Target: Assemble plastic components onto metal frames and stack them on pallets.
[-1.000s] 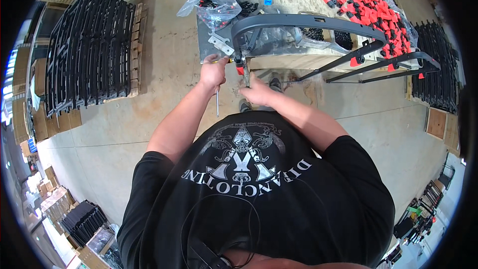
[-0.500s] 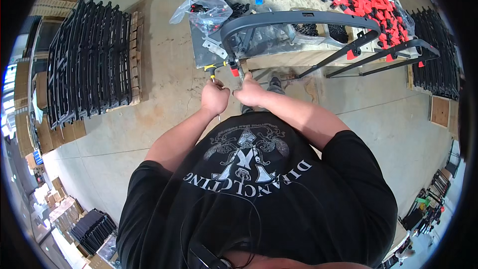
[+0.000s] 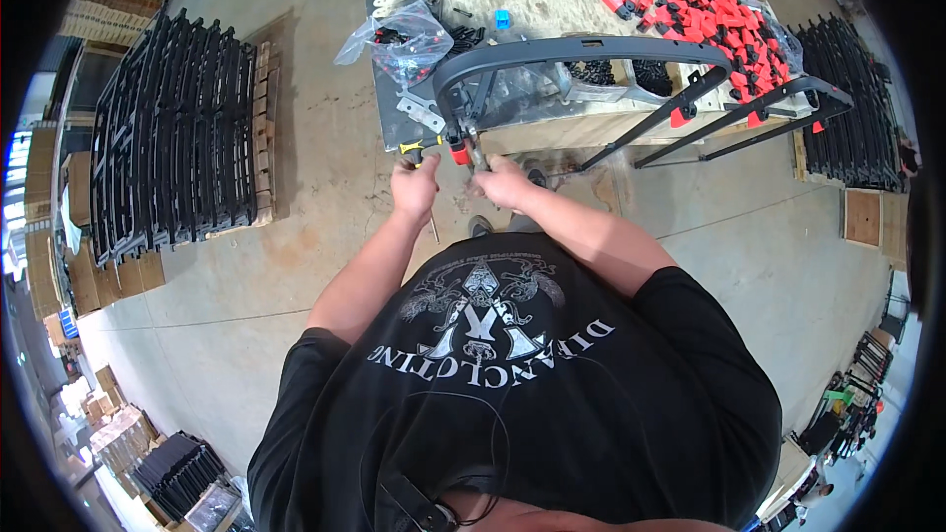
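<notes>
Two hands work at our black curved frame's (image 3: 581, 49) near end on the workbench (image 3: 552, 0): left hand (image 3: 415, 187) gripping a yellow-handled tool (image 3: 419, 148), right hand (image 3: 503, 182) closed; its contents are hidden.

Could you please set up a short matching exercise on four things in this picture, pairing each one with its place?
Things:
1. screwdriver
2. pile of red and black parts
3. clear plastic bag
4. stack of black frames

Places:
A. far right part of the workbench
B. on the floor by the person's left
C. in the left hand
D. left edge of the workbench

Pairs: 1-C, 2-A, 3-D, 4-B
</notes>
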A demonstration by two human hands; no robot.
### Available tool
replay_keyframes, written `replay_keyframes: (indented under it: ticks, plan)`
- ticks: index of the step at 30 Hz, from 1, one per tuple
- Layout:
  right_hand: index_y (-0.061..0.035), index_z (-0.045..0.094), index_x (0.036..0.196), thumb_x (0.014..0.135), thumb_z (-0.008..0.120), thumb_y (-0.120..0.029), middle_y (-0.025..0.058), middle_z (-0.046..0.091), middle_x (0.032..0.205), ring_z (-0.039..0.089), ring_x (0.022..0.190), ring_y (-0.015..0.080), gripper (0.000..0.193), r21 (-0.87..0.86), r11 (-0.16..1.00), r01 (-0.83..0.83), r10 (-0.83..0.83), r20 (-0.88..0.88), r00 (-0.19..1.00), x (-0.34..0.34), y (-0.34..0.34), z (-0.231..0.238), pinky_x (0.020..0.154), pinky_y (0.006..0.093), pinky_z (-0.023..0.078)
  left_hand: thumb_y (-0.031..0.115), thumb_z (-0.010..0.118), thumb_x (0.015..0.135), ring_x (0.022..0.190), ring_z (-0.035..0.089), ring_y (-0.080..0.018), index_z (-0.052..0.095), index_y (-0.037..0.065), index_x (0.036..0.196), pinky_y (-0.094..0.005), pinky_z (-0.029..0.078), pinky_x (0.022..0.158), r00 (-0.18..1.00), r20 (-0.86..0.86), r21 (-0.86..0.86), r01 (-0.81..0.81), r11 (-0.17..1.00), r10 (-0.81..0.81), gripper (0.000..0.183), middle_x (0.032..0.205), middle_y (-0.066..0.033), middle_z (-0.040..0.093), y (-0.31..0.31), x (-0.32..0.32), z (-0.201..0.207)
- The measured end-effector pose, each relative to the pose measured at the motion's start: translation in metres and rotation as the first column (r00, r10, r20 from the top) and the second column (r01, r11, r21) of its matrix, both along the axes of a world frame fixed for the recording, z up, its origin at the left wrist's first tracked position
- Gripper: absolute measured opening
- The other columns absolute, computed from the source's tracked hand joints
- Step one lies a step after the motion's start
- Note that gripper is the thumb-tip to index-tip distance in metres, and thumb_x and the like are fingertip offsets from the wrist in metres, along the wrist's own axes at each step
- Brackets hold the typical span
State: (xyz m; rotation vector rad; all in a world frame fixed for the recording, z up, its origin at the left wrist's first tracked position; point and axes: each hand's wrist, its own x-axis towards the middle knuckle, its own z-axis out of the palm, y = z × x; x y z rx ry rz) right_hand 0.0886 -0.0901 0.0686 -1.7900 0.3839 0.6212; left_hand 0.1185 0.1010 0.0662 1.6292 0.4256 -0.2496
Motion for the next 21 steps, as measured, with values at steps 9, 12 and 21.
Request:
replay_keyframes:
  ticks: [9,12,21]
  plan:
    - [-0.0014,0.056,0.091,0.092,0.056,-0.009,0.0067,0.058,0.072,0.06,0.059,0.0176,0.008,0.384,0.729,0.567,-0.584,-0.081,0.807,-0.081,-0.12,-0.048,0.053,0.0324,0.05,0.009,0.088,0.072,0.072,0.06,-0.0189,0.036,-0.006,0.136,-0.0345,0.052,0.068,0.997,-0.021,0.044,-0.07,0.997,0.071,0.083,0.103,-0.0115,0.062,-0.01,0.027,0.006]
    - [-0.0012,0.055,0.087,0.09,0.054,-0.006,0.0084,0.058,0.073,0.059,0.058,0.0186,0.006,0.192,0.768,0.611,-0.602,-0.106,0.791,-0.132,-0.159,-0.045,0.052,0.0331,0.048,0.012,0.092,0.069,0.088,0.061,-0.0203,0.04,-0.008,0.13,-0.0348,0.051,0.078,0.997,-0.071,-0.081,-0.017,0.997,0.012,0.082,0.106,-0.0128,0.063,0.0,0.029,0.023]
    - [0.0005,0.062,0.105,0.087,0.058,-0.01,0.0068,0.058,0.076,0.059,0.065,0.0179,0.021,-0.195,0.713,0.673,-0.69,-0.029,0.723,-0.194,-0.219,-0.04,0.056,0.0323,0.047,0.013,0.075,0.089,0.07,0.059,-0.0111,0.043,0.001,0.121,-0.0264,0.048,0.053,0.999,0.025,0.038,-0.025,0.999,0.024,0.047,0.09,-0.0064,0.061,0.051,-0.015,0.018]
